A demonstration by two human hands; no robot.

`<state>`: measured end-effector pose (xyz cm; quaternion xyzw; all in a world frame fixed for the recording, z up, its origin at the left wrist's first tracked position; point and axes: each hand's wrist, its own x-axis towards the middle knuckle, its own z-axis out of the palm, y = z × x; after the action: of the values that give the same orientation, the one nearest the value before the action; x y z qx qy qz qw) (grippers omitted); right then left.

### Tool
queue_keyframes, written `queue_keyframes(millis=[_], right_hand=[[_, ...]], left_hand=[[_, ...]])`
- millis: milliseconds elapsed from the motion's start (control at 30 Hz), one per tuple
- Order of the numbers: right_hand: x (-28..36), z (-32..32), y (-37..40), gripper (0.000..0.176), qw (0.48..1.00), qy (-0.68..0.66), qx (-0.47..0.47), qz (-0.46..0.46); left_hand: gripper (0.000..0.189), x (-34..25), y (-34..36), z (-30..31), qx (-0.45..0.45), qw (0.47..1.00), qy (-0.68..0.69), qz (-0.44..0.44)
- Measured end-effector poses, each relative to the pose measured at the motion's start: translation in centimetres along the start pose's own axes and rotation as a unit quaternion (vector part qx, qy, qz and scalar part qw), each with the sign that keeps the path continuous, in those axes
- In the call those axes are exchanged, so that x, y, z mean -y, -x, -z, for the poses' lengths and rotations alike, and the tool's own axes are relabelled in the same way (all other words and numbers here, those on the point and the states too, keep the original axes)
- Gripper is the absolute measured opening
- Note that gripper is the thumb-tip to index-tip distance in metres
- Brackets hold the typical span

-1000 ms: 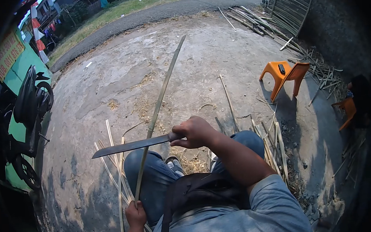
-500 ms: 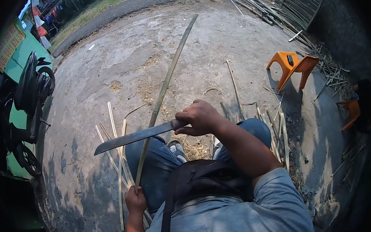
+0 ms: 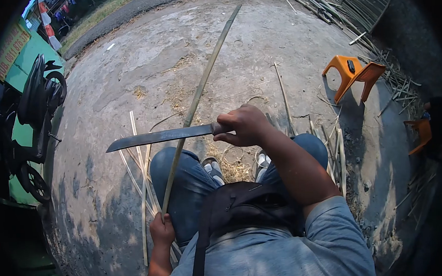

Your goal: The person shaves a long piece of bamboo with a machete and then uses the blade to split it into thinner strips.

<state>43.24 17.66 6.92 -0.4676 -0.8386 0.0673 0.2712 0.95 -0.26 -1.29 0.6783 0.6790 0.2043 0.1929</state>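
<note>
My left hand (image 3: pixel 162 229), beside my thigh, is closed round the near end of a long bamboo strip (image 3: pixel 203 86). The strip slants away over my knee, its far end up toward the road. In my right hand (image 3: pixel 244 126) is the handle of a machete (image 3: pixel 155 137). Its long dark blade points left and lies across the strip, a good way beyond my left hand. Pale split bamboo strips (image 3: pixel 141 179) lie on the ground by my left knee. More bamboo pieces (image 3: pixel 341 156) are beside my right knee.
An orange plastic chair (image 3: pixel 346 69) stands at the right with a small black object on its seat. Bamboo poles (image 3: pixel 316 5) and scraps (image 3: pixel 399 89) lie along the right edge. A motorcycle (image 3: pixel 37 106) is parked at the left. Shavings (image 3: pixel 235 171) cover the concrete between my feet.
The machete has moved away from my left hand along the bamboo strip, and its blade now lies more level. My left hand keeps its hold. The view has shifted slightly.
</note>
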Motion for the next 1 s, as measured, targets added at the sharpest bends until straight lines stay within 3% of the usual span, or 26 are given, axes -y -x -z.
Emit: queue_keyframes(millis=[133, 300, 467, 533, 667, 733, 767, 867, 933, 1000], right_hand=[[-2.3, -0.2, -0.5, 0.045, 0.995, -0.025, -0.024, -0.090], [-2.0, -0.5, -0.6, 0.044, 0.991, -0.023, -0.051, -0.121], [0.5, -0.2, 0.0, 0.046, 1.000, 0.010, -0.015, -0.008], [0.5, -0.2, 0.0, 0.045, 0.998, 0.024, -0.042, 0.044], [-2.1, 0.2, -0.6, 0.044, 0.997, 0.007, -0.011, -0.072], [-3.7, -0.2, -0.9, 0.043, 0.988, -0.038, -0.080, -0.126], [-4.2, -0.6, -0.9, 0.044, 0.981, -0.076, -0.121, -0.128], [-3.3, -0.3, -0.5, 0.041, 0.983, -0.054, -0.116, -0.133], [-1.3, 0.3, -0.4, 0.044, 0.992, -0.012, -0.048, -0.113], [0.0, -0.1, 0.0, 0.043, 1.000, 0.005, -0.017, -0.019]], left_hand=[[0.068, -0.4, 0.1, 0.7, 0.007, 1.000, 0.009, 0.003], [0.067, -0.6, 0.0, 1.1, 0.019, 1.000, 0.015, 0.006], [0.067, -0.5, -0.1, 0.8, 0.015, 1.000, 0.022, -0.001], [0.067, -0.2, -0.4, 0.8, 0.024, 0.999, 0.023, -0.002], [0.068, -0.3, -0.3, 1.2, 0.043, 0.998, 0.045, 0.012], [0.068, 0.0, -0.2, 1.0, 0.027, 0.999, 0.031, 0.006], [0.069, 0.1, -0.2, 0.9, 0.020, 1.000, 0.024, 0.002], [0.069, -0.1, -0.3, 1.1, 0.023, 0.999, 0.026, -0.003], [0.069, 0.3, -0.3, 0.7, 0.026, 0.999, 0.038, -0.005], [0.070, 0.6, -0.3, 0.4, 0.031, 0.998, 0.046, -0.007]])
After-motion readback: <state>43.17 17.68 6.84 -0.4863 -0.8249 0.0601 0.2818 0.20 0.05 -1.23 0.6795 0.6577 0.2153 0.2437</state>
